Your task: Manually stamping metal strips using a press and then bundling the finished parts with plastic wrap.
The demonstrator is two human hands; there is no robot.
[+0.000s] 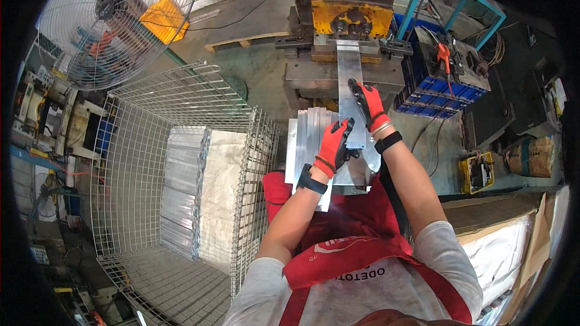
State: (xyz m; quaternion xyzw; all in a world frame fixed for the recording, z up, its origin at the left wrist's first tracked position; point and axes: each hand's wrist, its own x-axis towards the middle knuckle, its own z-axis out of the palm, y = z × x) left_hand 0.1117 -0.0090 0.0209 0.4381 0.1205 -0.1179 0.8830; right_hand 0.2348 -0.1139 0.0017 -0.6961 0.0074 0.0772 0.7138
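a metal strip (pixel 350 72) runs lengthwise away from the worker (pixel 356 265), far end at the press (pixel 350 9).
the gloved left hand (pixel 336 146), nearer, holds its near left edge, stacked strips (pixel 311 130) just beside; the right hand (pixel 370 105), farther along, grips its right edge; wire cage (pixel 257 172) leftward, blue crate (pixel 417 101) right, fan (pixel 115 15) beyond.
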